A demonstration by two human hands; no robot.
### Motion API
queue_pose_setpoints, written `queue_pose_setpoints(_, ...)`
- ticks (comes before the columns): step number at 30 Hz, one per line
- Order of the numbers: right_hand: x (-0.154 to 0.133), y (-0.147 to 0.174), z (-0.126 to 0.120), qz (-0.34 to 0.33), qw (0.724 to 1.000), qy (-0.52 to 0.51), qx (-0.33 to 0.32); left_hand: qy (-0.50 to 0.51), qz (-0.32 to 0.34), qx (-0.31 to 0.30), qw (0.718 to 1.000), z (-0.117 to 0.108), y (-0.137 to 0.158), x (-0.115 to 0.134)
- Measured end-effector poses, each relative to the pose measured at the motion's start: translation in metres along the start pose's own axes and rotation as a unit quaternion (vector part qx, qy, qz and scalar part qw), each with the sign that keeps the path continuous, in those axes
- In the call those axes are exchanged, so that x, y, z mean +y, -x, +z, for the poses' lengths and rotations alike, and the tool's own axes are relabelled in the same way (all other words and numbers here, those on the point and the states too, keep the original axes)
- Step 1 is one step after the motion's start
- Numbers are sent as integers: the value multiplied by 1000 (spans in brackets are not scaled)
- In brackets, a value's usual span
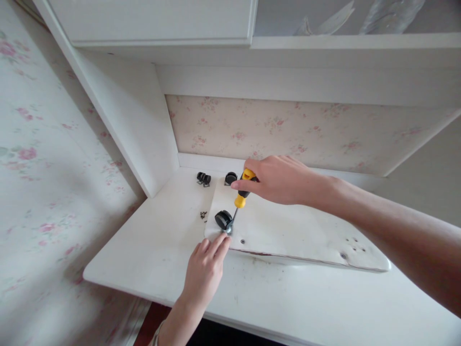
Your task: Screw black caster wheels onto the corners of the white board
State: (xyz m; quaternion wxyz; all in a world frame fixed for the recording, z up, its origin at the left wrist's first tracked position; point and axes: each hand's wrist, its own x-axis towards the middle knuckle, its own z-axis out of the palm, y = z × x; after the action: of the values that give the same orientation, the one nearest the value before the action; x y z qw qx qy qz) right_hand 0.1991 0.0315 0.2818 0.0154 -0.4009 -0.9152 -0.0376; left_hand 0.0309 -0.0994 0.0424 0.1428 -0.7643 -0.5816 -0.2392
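Observation:
My right hand (266,179) is closed round the handle of a yellow and black screwdriver (240,200). Its shaft slants down to the metal mounting plate of a black caster wheel (223,219) on a white board (288,230). From the near side, my left hand (207,266) presses its extended fingertips against that plate, with its other fingers bent. The thumb of the left hand is hard to make out. The screwdriver's tip meets the plate beside the wheel, and what lies under it is too small to see.
A second caster (231,179) stands at the board's far corner. Left of the board are loose casters (203,179) and small dark screws (203,215). The board lies on a white desktop (151,259), with a side panel (137,110) at left and a shelf (306,57) overhead.

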Motion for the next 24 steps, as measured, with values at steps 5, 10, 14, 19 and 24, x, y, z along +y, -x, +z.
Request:
queue_pose_setpoints(5,0,2,-2,-57,998,-23,-33,4,-2,4,1000,2,2,1)
queue_pose_setpoints(10,1,3,0,-1,1000,15,-9,-1,-4,-1,1000,2,2,1)
queue_pose_setpoints(14,5,6,-3,-77,988,-113,-68,-5,-3,-4,1000,2,2,0)
queue_pose_setpoints(19,2,0,0,-13,997,79,5,-9,-4,-3,1000,4,4,-1)
queue_pose_setpoints(24,3,1,-1,-71,997,-39,-19,-3,-7,-3,1000,2,4,1)
